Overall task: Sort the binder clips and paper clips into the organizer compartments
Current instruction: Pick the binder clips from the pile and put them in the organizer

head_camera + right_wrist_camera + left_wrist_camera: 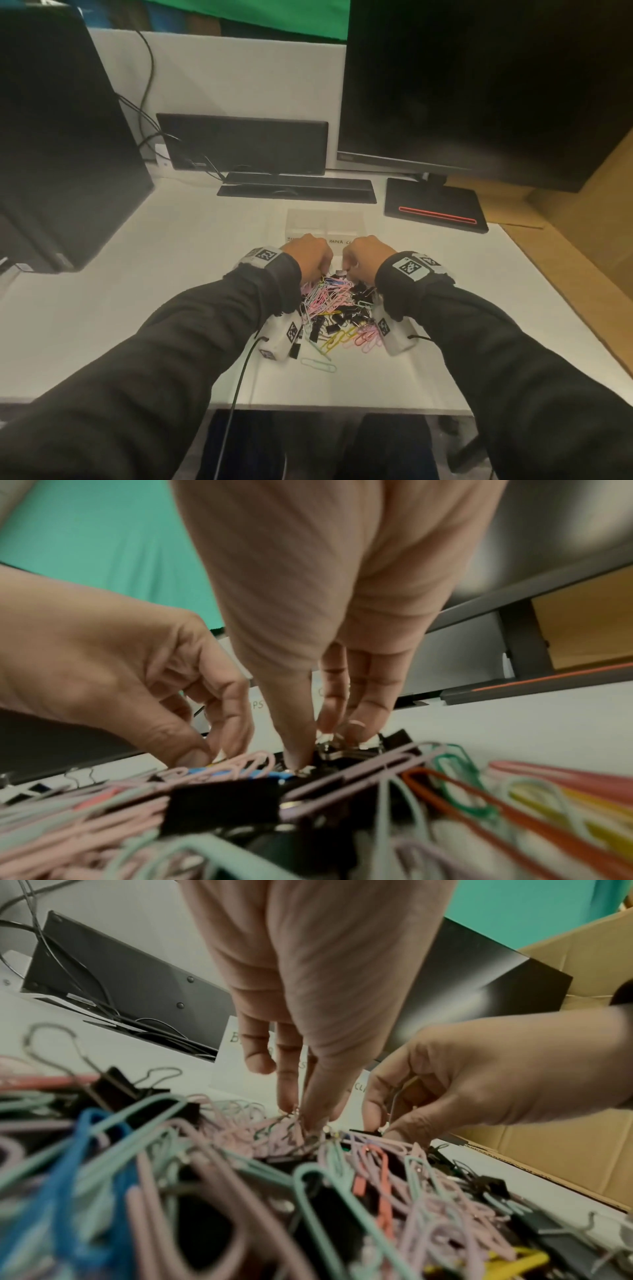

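Observation:
A mixed pile of coloured paper clips [329,298] and black binder clips [359,301] lies on the white desk. Behind it stands a clear two-compartment organizer [325,221] with handwritten labels [337,242] at its front. Both hands dig into the pile's far edge. My left hand [320,270] pinches pink paper clips [291,1129] between thumb and fingertips [311,1121]; the right wrist view also shows this left hand [212,750] on a pink clip [246,761]. My right hand [346,270] pinches a black binder clip [346,752] by its wire handle, fingertips [301,758] down on it.
A keyboard [296,188] and a small dark screen [243,144] sit behind the organizer. A monitor with its base [435,205] stands at the right and a black computer case [61,154] at the left. A cardboard box [582,212] borders the desk's right side.

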The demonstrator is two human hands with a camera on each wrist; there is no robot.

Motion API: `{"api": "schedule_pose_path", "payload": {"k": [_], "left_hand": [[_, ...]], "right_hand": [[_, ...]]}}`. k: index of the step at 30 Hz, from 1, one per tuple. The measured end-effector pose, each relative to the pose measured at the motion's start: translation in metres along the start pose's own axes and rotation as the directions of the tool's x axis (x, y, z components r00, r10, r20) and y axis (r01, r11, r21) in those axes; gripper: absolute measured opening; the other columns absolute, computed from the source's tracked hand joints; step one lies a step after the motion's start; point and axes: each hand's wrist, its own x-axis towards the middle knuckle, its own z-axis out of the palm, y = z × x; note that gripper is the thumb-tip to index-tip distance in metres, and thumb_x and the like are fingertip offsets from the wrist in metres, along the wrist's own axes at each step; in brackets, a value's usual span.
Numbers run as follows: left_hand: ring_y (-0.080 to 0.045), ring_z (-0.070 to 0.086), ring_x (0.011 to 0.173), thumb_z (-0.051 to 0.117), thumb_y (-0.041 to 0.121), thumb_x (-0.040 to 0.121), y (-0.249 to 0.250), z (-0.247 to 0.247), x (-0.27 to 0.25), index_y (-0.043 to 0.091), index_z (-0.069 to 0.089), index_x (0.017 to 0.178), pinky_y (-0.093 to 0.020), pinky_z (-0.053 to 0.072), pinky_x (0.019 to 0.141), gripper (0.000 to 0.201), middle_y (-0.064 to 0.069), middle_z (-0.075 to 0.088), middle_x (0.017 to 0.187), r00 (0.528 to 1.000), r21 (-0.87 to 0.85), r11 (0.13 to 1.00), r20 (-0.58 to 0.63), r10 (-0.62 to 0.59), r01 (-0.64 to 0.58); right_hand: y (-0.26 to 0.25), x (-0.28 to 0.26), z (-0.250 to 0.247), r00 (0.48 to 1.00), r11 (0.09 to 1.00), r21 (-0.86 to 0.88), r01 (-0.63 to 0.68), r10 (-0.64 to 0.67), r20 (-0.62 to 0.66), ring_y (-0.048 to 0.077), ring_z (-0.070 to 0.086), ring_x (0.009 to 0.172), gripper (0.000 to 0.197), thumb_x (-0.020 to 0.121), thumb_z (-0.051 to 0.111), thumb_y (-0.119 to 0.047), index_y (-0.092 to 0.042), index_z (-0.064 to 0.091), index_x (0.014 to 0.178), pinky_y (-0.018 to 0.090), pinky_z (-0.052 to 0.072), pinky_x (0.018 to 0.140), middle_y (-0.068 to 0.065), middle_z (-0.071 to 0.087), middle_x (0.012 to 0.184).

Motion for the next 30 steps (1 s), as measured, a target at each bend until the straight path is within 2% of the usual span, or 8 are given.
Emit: {"api": "schedule_pose_path", "payload": {"k": [4, 7, 10, 13, 16, 20, 25, 30], "left_hand": [[-0.025, 0.062, 0.1, 0.058, 0.005, 0.086, 0.002, 0.003, 0.004, 0.024, 0.064, 0.113, -0.036, 0.053, 0.088, 0.034, -0.002, 0.066, 0.111, 1.0, 0.032, 0.999, 0.003, 0.022, -0.022], [-0.025, 0.062, 0.102, 0.056, 0.011, 0.088, 0.0, 0.001, 0.008, 0.027, 0.068, 0.109, -0.037, 0.053, 0.09, 0.029, -0.003, 0.063, 0.116, 0.999, 0.04, 0.999, 0.032, 0.01, -0.012], [-0.025, 0.061, 0.104, 0.054, 0.015, 0.089, -0.005, -0.001, 0.008, 0.028, 0.068, 0.108, -0.038, 0.052, 0.092, 0.027, -0.003, 0.062, 0.12, 0.999, 0.06, 0.998, 0.032, 0.012, -0.014], [-0.024, 0.062, 0.101, 0.052, 0.018, 0.089, -0.01, -0.001, 0.005, 0.029, 0.068, 0.108, -0.036, 0.052, 0.09, 0.027, -0.003, 0.064, 0.118, 0.999, 0.067, 0.998, 0.026, 0.019, -0.021], [-0.022, 0.06, 0.104, 0.054, 0.017, 0.089, -0.018, 0.0, 0.002, 0.029, 0.067, 0.11, -0.034, 0.051, 0.089, 0.027, -0.001, 0.062, 0.118, 0.999, 0.098, 0.995, 0.03, 0.021, -0.024], [-0.022, 0.058, 0.108, 0.058, 0.017, 0.087, -0.026, -0.001, -0.002, 0.028, 0.062, 0.119, -0.034, 0.05, 0.088, 0.034, -0.001, 0.059, 0.122, 0.999, 0.136, 0.991, 0.038, 0.003, -0.008], [-0.022, 0.055, 0.113, 0.058, 0.021, 0.086, -0.012, 0.003, 0.002, 0.027, 0.061, 0.119, -0.035, 0.048, 0.091, 0.034, 0.0, 0.058, 0.122, 0.997, 0.105, 0.991, 0.012, 0.082, -0.083], [-0.025, 0.063, 0.099, 0.062, 0.012, 0.085, -0.006, 0.009, 0.008, 0.017, 0.07, 0.106, -0.033, 0.051, 0.084, 0.023, -0.006, 0.065, 0.111, 0.994, 0.095, 0.99, 0.009, 0.107, -0.107]], "right_hand": [[0.01, -0.002, -0.002, 0.996, 0.997, 0.066, 0.034, -0.029, -0.082, 0.025, 0.059, 0.098, 0.012, 0.086, 0.063, -0.014, -0.012, 0.071, 0.096, 0.029, 0.044, 0.081, 0.008, 0.062, 0.112], [0.022, -0.003, -0.007, 0.987, 0.989, 0.14, 0.046, -0.024, -0.158, 0.025, 0.06, 0.1, 0.011, 0.088, 0.063, -0.021, -0.016, 0.07, 0.094, 0.032, 0.044, 0.091, 0.005, 0.062, 0.115], [0.027, -0.008, -0.015, 0.977, 0.975, 0.213, 0.068, -0.021, -0.213, 0.022, 0.059, 0.095, 0.008, 0.087, 0.064, -0.022, -0.019, 0.069, 0.091, 0.033, 0.046, 0.092, 0.0, 0.063, 0.108], [0.023, -0.011, -0.017, 0.979, 0.97, 0.206, 0.129, -0.091, -0.184, 0.019, 0.058, 0.088, 0.008, 0.084, 0.064, -0.014, -0.017, 0.07, 0.088, 0.031, 0.05, 0.087, 0.001, 0.067, 0.101], [0.012, -0.006, -0.01, 0.982, 0.978, 0.113, 0.174, -0.164, -0.094, 0.018, 0.059, 0.08, 0.017, 0.086, 0.061, -0.012, -0.016, 0.072, 0.099, 0.026, 0.05, 0.078, 0.005, 0.07, 0.101], [0.002, 0.004, -0.003, 0.987, 0.987, 0.015, 0.159, -0.158, -0.019, 0.024, 0.064, 0.093, 0.026, 0.087, 0.061, -0.014, -0.017, 0.069, 0.112, 0.03, 0.051, 0.082, 0.007, 0.066, 0.11], [-0.001, 0.006, -0.003, 0.988, 0.988, -0.015, 0.156, -0.156, 0.019, 0.026, 0.066, 0.092, 0.022, 0.085, 0.061, -0.009, -0.013, 0.073, 0.103, 0.03, 0.051, 0.079, 0.01, 0.069, 0.106], [0.003, 0.007, -0.002, 0.991, 0.99, 0.036, 0.136, -0.136, 0.005, 0.027, 0.066, 0.087, 0.018, 0.082, 0.064, -0.009, -0.01, 0.073, 0.097, 0.031, 0.054, 0.077, 0.01, 0.07, 0.1]]}}
